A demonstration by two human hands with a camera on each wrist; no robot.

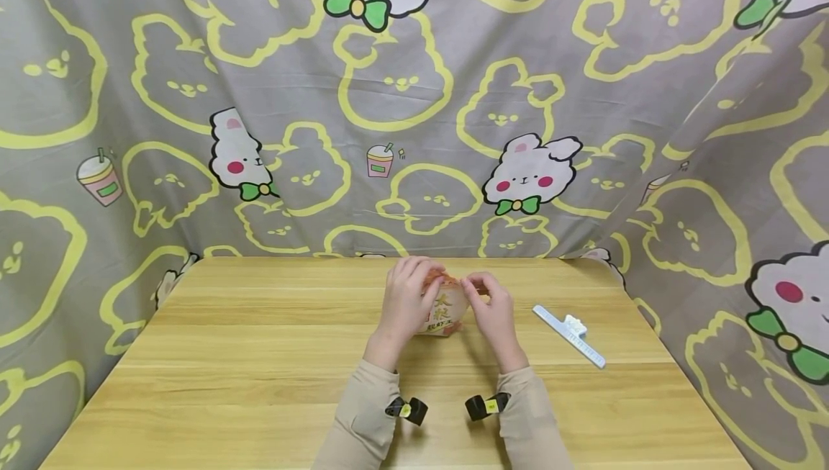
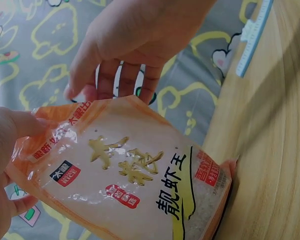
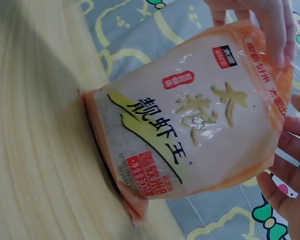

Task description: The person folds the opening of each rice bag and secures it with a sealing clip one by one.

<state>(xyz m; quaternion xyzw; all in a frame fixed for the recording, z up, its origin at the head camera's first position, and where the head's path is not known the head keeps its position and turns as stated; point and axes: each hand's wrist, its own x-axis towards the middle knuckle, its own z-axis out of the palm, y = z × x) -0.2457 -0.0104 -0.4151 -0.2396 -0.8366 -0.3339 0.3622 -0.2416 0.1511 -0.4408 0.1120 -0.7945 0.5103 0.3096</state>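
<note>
My left hand (image 1: 403,299) pinches the top of the bag (image 1: 442,315) at its nine o'clock. The bag already stands on the desk (image 1: 259,355) at my twelve. My right hand (image 1: 495,308) is at its three; I can't tell if it pinches. Toward four, the clip (image 1: 575,329) lies unused.

The person's bare left hand (image 1: 408,297) and right hand (image 1: 494,308) grip the top of a white-and-orange plastic bag (image 1: 445,310) on the wood-grain desk (image 1: 259,362); a pale-blue, ruler-shaped clip (image 1: 570,336) lies over rightward.
</note>
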